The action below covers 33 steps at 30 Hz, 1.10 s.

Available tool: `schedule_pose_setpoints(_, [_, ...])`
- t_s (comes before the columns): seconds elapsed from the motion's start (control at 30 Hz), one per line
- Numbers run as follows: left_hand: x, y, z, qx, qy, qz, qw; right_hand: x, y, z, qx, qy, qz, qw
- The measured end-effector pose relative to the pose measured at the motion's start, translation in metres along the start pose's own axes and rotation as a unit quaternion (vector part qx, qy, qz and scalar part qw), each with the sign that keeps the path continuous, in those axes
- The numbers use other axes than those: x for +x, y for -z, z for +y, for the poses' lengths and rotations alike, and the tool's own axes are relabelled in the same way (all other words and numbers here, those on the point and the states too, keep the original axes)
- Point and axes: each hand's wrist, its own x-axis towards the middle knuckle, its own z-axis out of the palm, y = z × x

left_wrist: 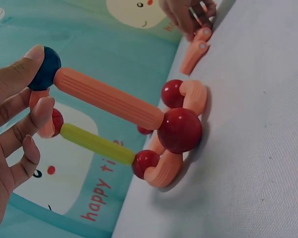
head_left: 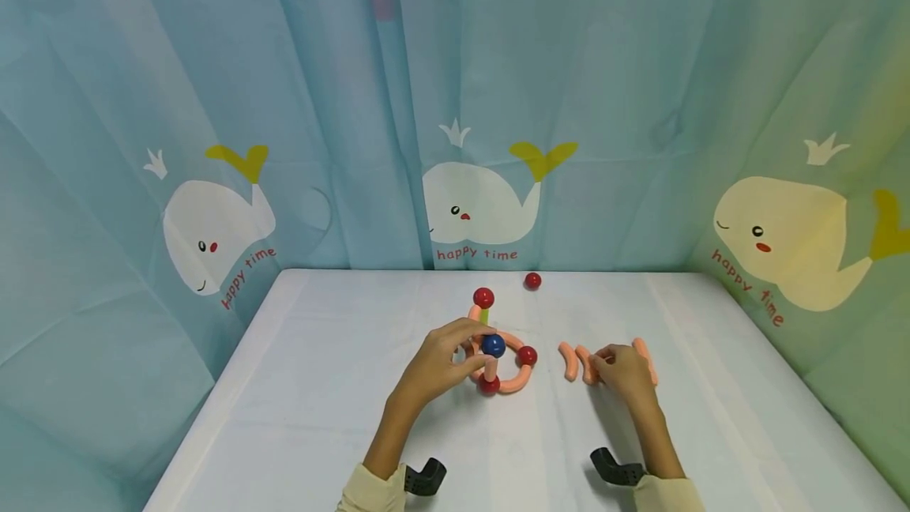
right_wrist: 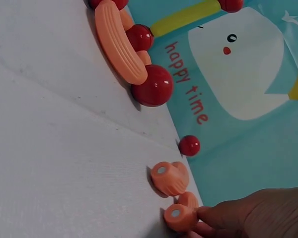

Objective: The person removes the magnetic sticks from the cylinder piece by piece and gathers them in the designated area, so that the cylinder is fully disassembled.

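Note:
My left hand [head_left: 444, 358] pinches a blue ball [left_wrist: 50, 69] between thumb and fingers. A straight orange rod [left_wrist: 109, 99] joins it to a red ball [left_wrist: 180, 130] in a ring of curved orange rods and red balls on the table. A yellow-green rod [left_wrist: 97, 144] also stands on that ring, topped by another red ball [head_left: 483, 298]. Between the two tops runs a curved orange piece, partly hidden by my fingers. My right hand [head_left: 626, 371] pinches a loose curved orange rod [right_wrist: 181, 214] at the table surface, its fingertips partly hidden.
Left of my right hand lies another curved orange rod [head_left: 568, 361], and a further orange rod [head_left: 644, 360] lies just right of it. A loose red ball [head_left: 532, 281] rests near the back edge of the white table [head_left: 320, 385]. A whale-print curtain [head_left: 611, 204] hangs behind.

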Motion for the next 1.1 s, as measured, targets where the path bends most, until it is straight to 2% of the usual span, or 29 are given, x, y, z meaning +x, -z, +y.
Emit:
schedule_pose_setpoints(0.2, [-0.001,0.000,-0.001,-0.007,0.009,0.000,0.9999,0.003,-0.008,0.001,0.005,-0.001,0.008,1.000])
schedule_pose_setpoints(0.43, [0.000,-0.001,0.000,-0.007,0.004,0.001,1.0000,0.005,-0.013,0.000,0.007,0.012,0.032,0.999])
schedule_pose_setpoints(0.73, [0.000,0.000,0.000,-0.009,0.000,0.001,1.0000,0.005,-0.016,-0.003,0.038,0.007,0.022,0.999])
schedule_pose_setpoints(1.1, [0.000,0.000,0.000,-0.006,0.017,-0.009,0.9998,0.002,-0.009,-0.002,0.026,0.008,0.023,0.999])
